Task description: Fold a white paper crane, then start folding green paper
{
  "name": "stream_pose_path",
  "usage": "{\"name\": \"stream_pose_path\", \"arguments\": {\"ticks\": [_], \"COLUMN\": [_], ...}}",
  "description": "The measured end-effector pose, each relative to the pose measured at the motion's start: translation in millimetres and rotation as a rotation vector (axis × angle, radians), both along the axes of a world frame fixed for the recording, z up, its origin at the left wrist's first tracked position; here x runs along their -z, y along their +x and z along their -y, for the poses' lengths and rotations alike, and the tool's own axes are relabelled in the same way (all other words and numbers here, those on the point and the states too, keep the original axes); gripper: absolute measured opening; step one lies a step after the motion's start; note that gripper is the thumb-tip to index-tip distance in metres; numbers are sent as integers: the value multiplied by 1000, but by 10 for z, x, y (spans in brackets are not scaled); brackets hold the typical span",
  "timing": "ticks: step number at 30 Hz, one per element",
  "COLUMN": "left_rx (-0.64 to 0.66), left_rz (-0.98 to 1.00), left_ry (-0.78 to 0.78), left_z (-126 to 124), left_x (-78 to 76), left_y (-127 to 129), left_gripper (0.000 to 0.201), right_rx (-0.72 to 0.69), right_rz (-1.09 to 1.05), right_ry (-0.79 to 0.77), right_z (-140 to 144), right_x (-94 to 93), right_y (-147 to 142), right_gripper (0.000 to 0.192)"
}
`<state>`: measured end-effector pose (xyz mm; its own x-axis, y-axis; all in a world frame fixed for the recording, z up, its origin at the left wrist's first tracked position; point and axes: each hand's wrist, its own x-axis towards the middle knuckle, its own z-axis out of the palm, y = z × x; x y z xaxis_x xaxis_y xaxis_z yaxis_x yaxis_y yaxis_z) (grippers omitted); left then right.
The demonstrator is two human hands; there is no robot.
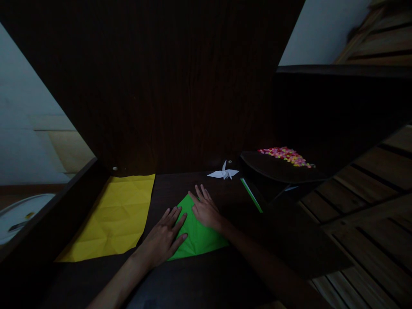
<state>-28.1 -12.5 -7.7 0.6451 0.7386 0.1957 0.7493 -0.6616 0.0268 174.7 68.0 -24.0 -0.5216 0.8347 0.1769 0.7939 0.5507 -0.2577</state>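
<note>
— Both forearms come in from the bottom edge, nearest of all. What are they doing?

— Pressing paper. Take the green sheet [197, 234] as the landmark: it lies folded into a triangle on the dark table [225, 193], its point aimed away from the person.

— Start at the left, then.

— Well left of the green sheet lies a yellow sheet [114, 216], spread out flat and covered in crease lines, so it looks set aside out of the way of the work.

— And the hands?

— The left hand [164, 238] rests on the green sheet's left half, fingers [175, 216] stretched out flat and slightly spread, gripping nothing; I judge it pins the paper so it cannot slide. The right hand [206, 210] lies flat just beside it near the sheet's tip, also open and holding nothing, palm down as if flattening a fold.

— Anything past them?

— Beyond the green sheet, a little right, stands a small white paper crane [224, 173], clear of the hands. Right of the sheet a thin green strip [252, 195] shows, perhaps the edge of another sheet. Further right, a dark tray [280, 169] carries a heap of tiny colourful pieces [286, 155]; too small to say what they are.
</note>
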Motion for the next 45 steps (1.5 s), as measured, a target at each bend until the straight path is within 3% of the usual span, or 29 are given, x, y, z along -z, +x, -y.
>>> {"name": "stream_pose_path", "arguments": {"ticks": [13,25,29,36,41,45], "left_rx": [-75,-103,-146,-224,-170,-43], "left_rz": [29,34,14,-56,-43,28], "left_ry": [50,66,41,-43,-34,-39], "left_z": [221,325,296,245,112,-15], "left_x": [81,20,-33,-260,-246,-176], "left_y": [-119,-170,-58,203,246,217], "left_gripper": [52,52,52,57,49,42], "right_rx": [-1,-18,-75,-109,-71,-54], "right_rz": [11,7,10,15,29,18], "right_ry": [21,19,-13,-76,-104,-122], "right_z": [-9,-35,-65,-85,-71,-92], "right_x": [22,20,-43,-187,-227,-242], "right_y": [9,31,91,197,205,188], "right_gripper": [59,57,51,51,58,54]}}
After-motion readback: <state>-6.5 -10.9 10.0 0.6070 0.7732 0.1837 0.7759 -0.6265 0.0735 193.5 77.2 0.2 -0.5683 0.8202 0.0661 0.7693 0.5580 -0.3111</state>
